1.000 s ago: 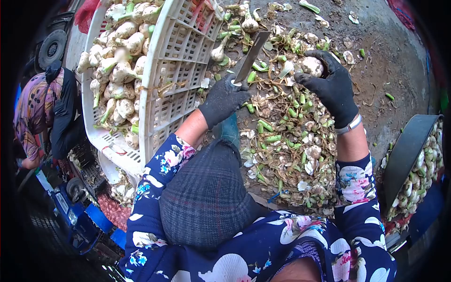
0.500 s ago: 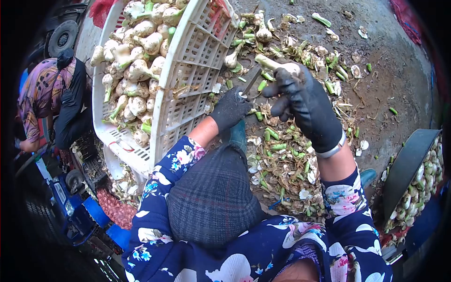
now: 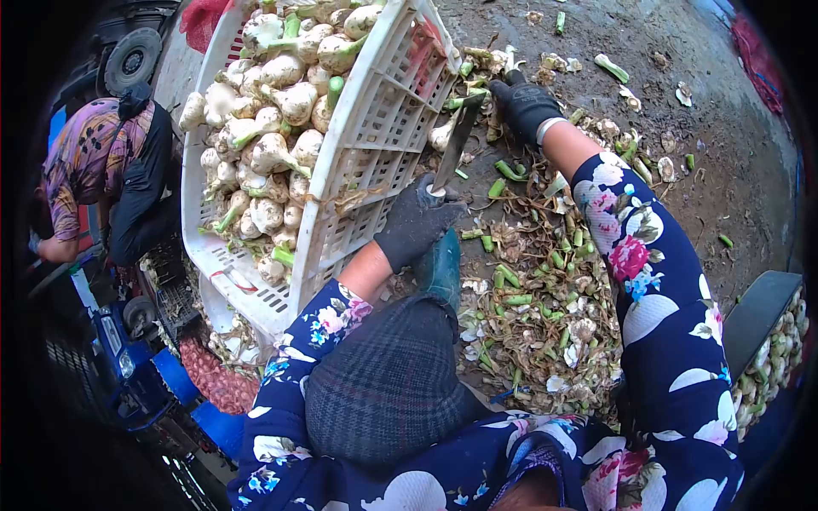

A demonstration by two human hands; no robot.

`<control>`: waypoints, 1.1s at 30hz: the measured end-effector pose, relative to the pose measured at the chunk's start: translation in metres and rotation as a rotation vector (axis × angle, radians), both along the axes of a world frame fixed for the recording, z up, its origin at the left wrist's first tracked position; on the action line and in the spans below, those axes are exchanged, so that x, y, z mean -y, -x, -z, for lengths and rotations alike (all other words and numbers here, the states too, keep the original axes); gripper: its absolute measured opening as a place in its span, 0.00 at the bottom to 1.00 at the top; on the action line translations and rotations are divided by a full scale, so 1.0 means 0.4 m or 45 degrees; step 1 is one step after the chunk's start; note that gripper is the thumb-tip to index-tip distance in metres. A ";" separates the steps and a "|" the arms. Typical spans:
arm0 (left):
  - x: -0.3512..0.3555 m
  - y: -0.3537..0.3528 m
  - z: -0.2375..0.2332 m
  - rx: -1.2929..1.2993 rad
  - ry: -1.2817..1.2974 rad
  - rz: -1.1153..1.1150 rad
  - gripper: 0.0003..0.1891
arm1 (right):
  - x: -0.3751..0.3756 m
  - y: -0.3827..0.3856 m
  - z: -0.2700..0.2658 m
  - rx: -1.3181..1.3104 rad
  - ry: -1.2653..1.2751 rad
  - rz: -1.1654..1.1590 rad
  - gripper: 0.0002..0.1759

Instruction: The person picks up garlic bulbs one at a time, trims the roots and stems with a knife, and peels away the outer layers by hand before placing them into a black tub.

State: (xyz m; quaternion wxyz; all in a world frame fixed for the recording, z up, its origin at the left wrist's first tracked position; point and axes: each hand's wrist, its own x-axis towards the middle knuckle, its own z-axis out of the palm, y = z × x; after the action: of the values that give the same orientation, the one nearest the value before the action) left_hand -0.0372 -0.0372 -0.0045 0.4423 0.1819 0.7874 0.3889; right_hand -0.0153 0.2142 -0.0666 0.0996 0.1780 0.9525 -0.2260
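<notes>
A knife (image 3: 462, 136) with a long dark blade points up and away from my gloved left hand (image 3: 419, 223), whose fingers are wrapped around its handle. Beyond the blade, my gloved right hand (image 3: 527, 109) is down at the littered ground, its fingers curled over a garlic bulb that they mostly hide. A pale stem (image 3: 510, 60) shows just past those fingertips. Another garlic bulb (image 3: 442, 134) lies between the knife and the crate. Close by on the left, a tilted white plastic crate (image 3: 341, 170) holds many garlic bulbs (image 3: 277, 153) with short stems.
Cut green stems and dry peelings (image 3: 545, 298) cover the ground before my knees. A dark tub (image 3: 758, 319) of garlic stands at right. At left a person (image 3: 102, 170) bends over near a blue vehicle (image 3: 119, 353) and red net sacks (image 3: 213, 379).
My right hand has gone from beside the knife, holding a stemmed garlic bulb, forward to the ground. That bulb is out of sight. My left hand still grips the knife; the view has shifted slightly.
</notes>
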 end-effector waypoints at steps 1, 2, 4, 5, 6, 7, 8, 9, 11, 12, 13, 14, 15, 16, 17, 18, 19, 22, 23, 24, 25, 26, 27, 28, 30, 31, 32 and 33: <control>0.010 -0.005 0.016 0.023 -0.056 -0.047 0.24 | -0.006 0.003 0.008 0.070 0.020 0.111 0.25; 0.009 -0.012 0.003 0.032 -0.047 -0.043 0.24 | -0.024 -0.017 0.011 0.150 -0.028 0.050 0.25; -0.018 -0.024 -0.036 0.100 -0.019 -0.067 0.23 | -0.019 -0.080 -0.099 0.200 -0.113 0.086 0.27; -0.019 -0.028 -0.036 0.108 -0.023 -0.065 0.23 | -0.002 -0.113 -0.140 0.240 -0.191 0.112 0.29; -0.019 -0.028 -0.035 0.118 -0.011 -0.022 0.23 | 0.004 -0.154 -0.121 -0.024 -0.186 0.212 0.31; -0.022 -0.028 -0.034 0.123 -0.003 0.022 0.22 | 0.007 -0.196 -0.050 -0.304 -0.184 0.316 0.26; -0.023 -0.033 -0.032 0.155 -0.022 0.013 0.20 | -0.019 -0.238 -0.063 -0.294 0.515 0.398 0.26; -0.029 -0.037 -0.038 0.164 -0.024 0.019 0.20 | -0.026 -0.279 -0.088 -0.268 1.216 0.469 0.25; -0.048 -0.043 -0.058 -0.020 -0.065 0.244 0.16 | 0.047 -0.352 -0.128 -0.670 1.743 0.612 0.20; -0.061 -0.048 -0.076 -0.011 -0.106 0.296 0.14 | 0.092 -0.370 -0.163 -0.778 1.998 0.799 0.19; -0.072 -0.052 -0.082 0.005 -0.105 0.306 0.14 | 0.083 -0.398 -0.148 -0.524 1.674 0.703 0.16; -0.085 -0.052 -0.084 -0.464 -0.199 0.586 0.13 | 0.096 -0.409 -0.160 -0.599 1.521 0.644 0.14; -0.099 -0.056 -0.103 -0.938 -0.295 0.855 0.13 | 0.117 -0.411 -0.191 -0.668 1.367 0.580 0.13; -0.110 -0.072 -0.126 -0.863 -0.293 0.805 0.13 | 0.126 -0.410 -0.234 -0.614 1.697 0.817 0.10; -0.109 -0.078 -0.123 -0.860 -0.295 0.803 0.13 | 0.132 -0.417 -0.224 -0.698 0.911 0.379 0.11; -0.109 -0.078 -0.118 -0.967 -0.326 0.836 0.13 | 0.136 -0.427 -0.223 -0.682 1.025 0.453 0.12; -0.109 -0.079 -0.115 -1.072 -0.356 0.871 0.13 | 0.140 -0.436 -0.226 -0.664 1.139 0.530 0.13; -0.111 -0.089 -0.137 -1.067 -0.323 0.899 0.14 | 0.145 -0.451 -0.228 -0.744 1.456 0.715 0.13; -0.113 -0.092 -0.144 -1.043 -0.275 0.927 0.15 | 0.149 -0.455 -0.225 -0.740 1.453 0.716 0.13; -0.114 -0.093 -0.143 -1.059 -0.305 0.921 0.15 | 0.158 -0.458 -0.218 -0.731 1.625 0.878 0.14; -0.115 -0.096 -0.145 -1.057 -0.305 0.919 0.15 | 0.162 -0.460 -0.215 -0.719 1.794 1.045 0.15; -0.116 -0.099 -0.148 -1.025 -0.296 0.917 0.16 | 0.158 -0.464 -0.215 -0.647 1.650 0.913 0.18; -0.116 -0.101 -0.151 -0.995 -0.285 0.915 0.16 | 0.154 -0.467 -0.216 -0.643 1.651 0.912 0.18; -0.116 -0.102 -0.154 -0.995 -0.285 0.913 0.16 | 0.148 -0.467 -0.217 -0.645 1.310 0.707 0.19; -0.114 -0.107 -0.159 -0.936 -0.255 0.878 0.16 | 0.150 -0.467 -0.216 -0.635 0.972 0.507 0.19; -0.113 -0.104 -0.150 -0.935 -0.254 0.876 0.16 | 0.157 -0.464 -0.217 -0.699 1.089 0.632 0.20; -0.110 -0.095 -0.130 -0.971 -0.336 0.909 0.16 | 0.165 -0.460 -0.219 -0.761 1.206 0.757 0.21; -0.103 -0.086 -0.106 -1.005 -0.414 0.941 0.15 | 0.173 -0.457 -0.239 -0.755 1.211 0.754 0.21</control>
State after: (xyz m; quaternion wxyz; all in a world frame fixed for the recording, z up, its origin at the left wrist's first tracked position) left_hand -0.0028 0.0038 0.0380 0.1872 0.6431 0.7070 0.2271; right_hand 0.1674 0.1449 0.0288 -0.1670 0.3000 0.6455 -0.6823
